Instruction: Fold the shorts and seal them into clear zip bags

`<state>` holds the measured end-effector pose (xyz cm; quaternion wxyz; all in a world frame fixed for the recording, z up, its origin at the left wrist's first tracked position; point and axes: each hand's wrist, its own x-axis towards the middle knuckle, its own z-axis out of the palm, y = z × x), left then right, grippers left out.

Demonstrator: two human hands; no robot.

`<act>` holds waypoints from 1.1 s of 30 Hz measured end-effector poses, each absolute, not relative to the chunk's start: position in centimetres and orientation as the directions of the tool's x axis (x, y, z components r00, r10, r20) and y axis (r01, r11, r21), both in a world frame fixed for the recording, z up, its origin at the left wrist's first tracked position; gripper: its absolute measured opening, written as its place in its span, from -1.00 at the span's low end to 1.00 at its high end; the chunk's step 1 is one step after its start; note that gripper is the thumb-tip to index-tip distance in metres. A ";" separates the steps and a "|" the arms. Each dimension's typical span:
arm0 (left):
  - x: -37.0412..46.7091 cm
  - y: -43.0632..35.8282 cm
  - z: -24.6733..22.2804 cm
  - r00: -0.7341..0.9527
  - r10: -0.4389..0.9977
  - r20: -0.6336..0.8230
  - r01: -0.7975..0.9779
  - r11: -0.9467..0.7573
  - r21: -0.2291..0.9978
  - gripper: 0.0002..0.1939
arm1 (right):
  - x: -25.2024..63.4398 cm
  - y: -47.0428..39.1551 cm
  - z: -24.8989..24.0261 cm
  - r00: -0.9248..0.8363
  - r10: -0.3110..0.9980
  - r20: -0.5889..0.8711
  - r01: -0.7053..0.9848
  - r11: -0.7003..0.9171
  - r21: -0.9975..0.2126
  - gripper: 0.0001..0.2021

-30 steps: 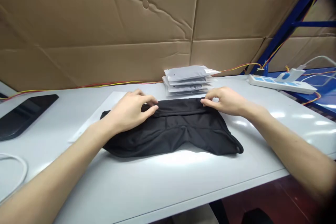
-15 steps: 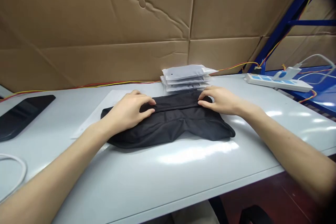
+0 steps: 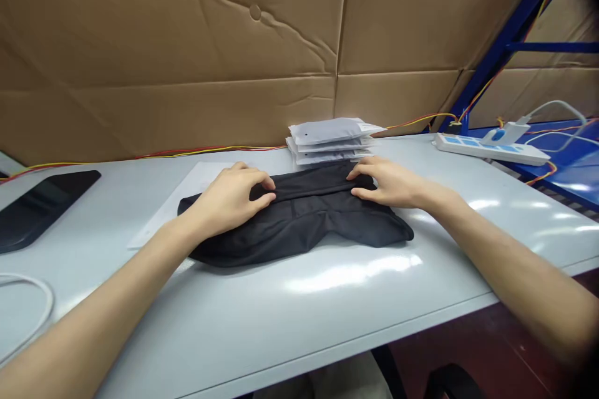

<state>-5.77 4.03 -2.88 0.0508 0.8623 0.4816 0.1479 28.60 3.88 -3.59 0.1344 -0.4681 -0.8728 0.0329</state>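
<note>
A black cloth (image 3: 299, 215) lies folded over on the white table, its near edge rumpled and arched. My left hand (image 3: 236, 196) rests on its left part, thumb and forefinger apart at the top fold. On the right part is my right hand (image 3: 386, 184), with thumb and fingertips on the fold and a small gap between them. Both hands touch the cloth from above. Just behind it stands a stack of several flat pale packets (image 3: 330, 137). A white sheet (image 3: 175, 202) is partly hidden under the cloth and my left hand.
On the left are a black tablet-like object (image 3: 44, 206) and a white cable (image 3: 44, 305). A power strip (image 3: 491, 148) with a plugged-in adapter lies at the back right, beside a blue metal frame (image 3: 508, 37). Cardboard (image 3: 163, 31) stands behind the table (image 3: 281, 330).
The view has shifted slightly. My right hand has moved a little inward on the cloth, and the cloth's right end has shifted slightly left with it.
</note>
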 end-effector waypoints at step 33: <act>-10.6 -3.5 -1.1 0.024 0.986 0.164 0.886 -0.097 0.453 -0.68 | 29.2 -2.7 -2.4 -0.065 0.938 0.340 0.793 0.256 -0.553 -0.85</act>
